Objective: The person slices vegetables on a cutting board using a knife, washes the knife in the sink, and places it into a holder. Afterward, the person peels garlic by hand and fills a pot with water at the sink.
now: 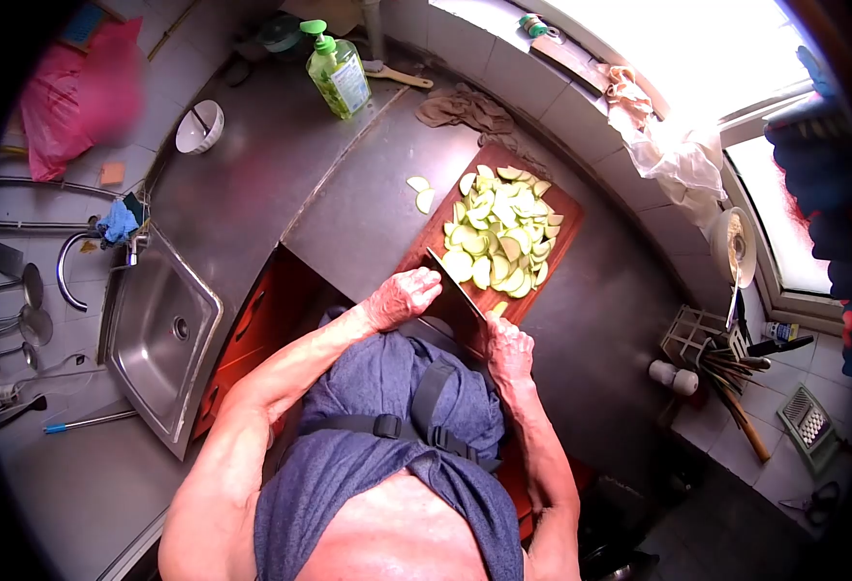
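Observation:
A wooden cutting board (563, 225) lies on the metal counter, with a heap of pale green slices (503, 225) covering much of it. Two loose slices (424, 200) rest on the counter to its left. My right hand (509, 347) is closed around the handle of a knife (457, 288), whose blade slants up and left over the near part of the board. Beside the blade's left side, my left hand (404, 296) is closed, with fingers curled at the board's near left edge; what it holds, if anything, is hidden.
A sink (159, 339) with a faucet is at left. Behind are a white bowl (199, 128), a soap bottle (339, 79), a brush (397, 75) and a brown cloth (466, 108). At right stand a utensil rack (697, 334) and a grater (810, 424).

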Demonstrator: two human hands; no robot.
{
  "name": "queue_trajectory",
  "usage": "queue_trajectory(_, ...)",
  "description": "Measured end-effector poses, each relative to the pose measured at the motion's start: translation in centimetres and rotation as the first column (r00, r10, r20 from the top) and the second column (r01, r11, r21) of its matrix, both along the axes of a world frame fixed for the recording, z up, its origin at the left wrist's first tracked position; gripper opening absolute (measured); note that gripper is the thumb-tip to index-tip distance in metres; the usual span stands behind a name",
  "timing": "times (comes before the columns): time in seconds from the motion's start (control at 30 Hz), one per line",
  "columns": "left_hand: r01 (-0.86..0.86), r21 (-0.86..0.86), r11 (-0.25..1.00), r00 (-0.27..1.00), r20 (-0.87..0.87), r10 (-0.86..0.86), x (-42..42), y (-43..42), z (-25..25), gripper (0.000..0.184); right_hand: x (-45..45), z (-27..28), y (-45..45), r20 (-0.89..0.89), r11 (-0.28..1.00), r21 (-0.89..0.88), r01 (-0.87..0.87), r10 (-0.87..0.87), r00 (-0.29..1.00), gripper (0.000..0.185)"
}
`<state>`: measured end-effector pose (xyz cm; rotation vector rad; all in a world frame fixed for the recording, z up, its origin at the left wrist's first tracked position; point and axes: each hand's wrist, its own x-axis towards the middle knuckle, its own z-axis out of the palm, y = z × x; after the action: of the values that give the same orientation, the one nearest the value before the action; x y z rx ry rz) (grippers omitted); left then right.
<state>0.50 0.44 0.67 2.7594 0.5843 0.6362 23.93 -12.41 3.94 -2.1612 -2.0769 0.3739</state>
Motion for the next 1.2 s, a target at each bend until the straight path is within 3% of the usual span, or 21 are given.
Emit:
queue_trajectory(0.07, -0.023, 0.056, 0.998, 0.996, 0.088, 0.018, 0.2, -0.1, -0.3, 0.025, 0.9, -0.9, 0.1, -0.045, 0.995, 0.085, 0.056, -0.052, 0.998, 0.014)
queue_trajectory(0.13, -0.023, 0.024, 0.999, 0.997, 0.069, 0.021, 0.1, -0.1, -0.1, 0.026, 1.8, 0.5, 1.0, -0.005, 0.992, 0.088, 0.088, -0.088, 0.996, 0.012)
queue_trajectory(0.2, -0.018, -0.006, 1.0, 0.998, 0.06, 0.019, 0.4, 0.2, -0.2, 0.028, 2.3, 1.6, 1.1, -0.057, 0.989, 0.123, 0.086, -0.08, 0.995, 0.011)
queue_trajectory(0.27, -0.015, 0.068, 0.998, 0.998, 0.059, 0.011, 0.7, 0.8, -0.8, 0.027, 2.2, 2.4, 0.7, -0.182, 0.979, 0.138, 0.151, -0.125, 0.975, 0.018)
queue_trajectory(0.4, -0.032, 0.093, 0.995, 0.996, 0.085, 0.024, 1.4, 1.4, -1.2, 0.029, 1.7, 2.7, -0.2, -0.139, 0.978, 0.166, 0.127, -0.105, 0.985, 0.014)
queue_trajectory(0.43, -0.019, 0.039, 0.999, 0.999, 0.051, 0.017, 1.3, 1.4, -0.8, 0.03, 1.6, 2.8, -0.4, -0.11, 0.98, 0.178, 0.089, -0.071, 0.991, 0.006)
queue_trajectory(0.5, 0.0, -0.021, 1.0, 1.0, 0.016, 0.001, 1.4, 1.3, -0.7, 0.031, 0.8, 3.6, -0.7, -0.078, 0.985, 0.155, 0.074, -0.062, 0.995, 0.008)
queue_trajectory(0.57, -0.002, 0.166, 0.986, 1.0, 0.012, 0.0, 1.7, 1.4, -0.8, 0.028, 0.1, 3.9, -0.6, -0.025, 0.987, 0.154, 0.034, -0.031, 0.999, 0.013)
queue_trajectory(0.7, -0.016, 0.203, 0.979, 0.998, 0.055, 0.005, 1.5, 1.4, -0.6, 0.026, -0.6, 4.7, 0.2, 0.009, 0.993, 0.111, 0.038, -0.039, 0.999, 0.016)
queue_trajectory(0.77, -0.021, -0.023, 1.0, 0.992, -0.128, 0.018, 0.9, 0.9, -1.2, 0.027, -0.5, 3.3, 0.3, 0.088, 0.999, 0.034, 0.039, -0.042, 0.995, 0.019)
queue_trajectory(0.8, -0.02, -0.023, 1.0, 0.992, -0.127, 0.017, 1.0, 0.9, -1.1, 0.027, -0.2, 2.2, 0.2, 0.089, 0.999, 0.034, 0.04, -0.043, 0.995, 0.019)
queue_trajectory(0.87, -0.035, 0.106, 0.994, 0.996, 0.09, 0.025, 1.4, 1.3, -1.0, 0.025, 0.5, 0.1, 0.4, -0.016, 0.998, 0.018, 0.055, -0.055, 0.998, 0.013)
queue_trajectory(0.9, -0.044, 0.175, 0.984, 0.989, 0.148, 0.017, 1.6, 1.4, -1.1, 0.022, 0.2, 0.6, 0.5, -0.068, 0.995, -0.009, 0.099, -0.099, 0.993, 0.02)
queue_trajectory(0.93, -0.048, 0.175, 0.983, 0.989, 0.144, 0.023, 1.3, 1.3, -1.2, 0.022, -0.1, 1.2, 0.3, -0.073, 0.996, -0.009, 0.094, -0.094, 0.993, 0.02)
queue_trajectory(1.0, -0.021, -0.005, 1.0, 0.999, -0.033, 0.021, 1.1, 1.2, -1.1, 0.02, -0.6, 2.4, 0.1, -0.143, 0.992, 0.076, 0.105, -0.093, 0.985, 0.019)
queue_trajectory(1.03, -0.022, 0.102, 0.995, 0.999, 0.031, 0.019, 1.5, 1.3, -0.9, 0.02, -0.9, 3.1, 0.0, -0.12, 0.994, 0.061, 0.086, -0.079, 0.99, 0.014)
queue_trajectory(1.07, -0.01, 0.114, 0.993, 0.999, -0.036, 0.014, 1.5, 1.3, -0.6, 0.018, -0.8, 2.7, -0.3, -0.117, 0.994, 0.055, 0.092, -0.085, 0.99, 0.014)
queue_trajectory(1.13, -0.035, 0.043, 0.998, 0.999, -0.01, 0.035, 1.2, 1.0, -0.5, 0.018, -0.5, 0.9, -0.2, 0.023, 0.998, 0.043, 0.037, -0.038, 0.999, 0.007)
queue_trajectory(1.17, -0.052, 0.097, 0.994, 0.993, 0.112, 0.041, 1.6, 1.2, -0.8, 0.017, -0.3, 0.0, -0.2, 0.019, 0.998, 0.047, 0.039, -0.04, 0.999, 0.003)
queue_trajectory(1.2, -0.052, 0.104, 0.993, 0.993, 0.111, 0.041, 1.7, 1.4, -0.7, 0.017, -0.5, 0.4, 0.1, 0.017, 0.998, 0.053, 0.038, -0.039, 0.999, 0.003)
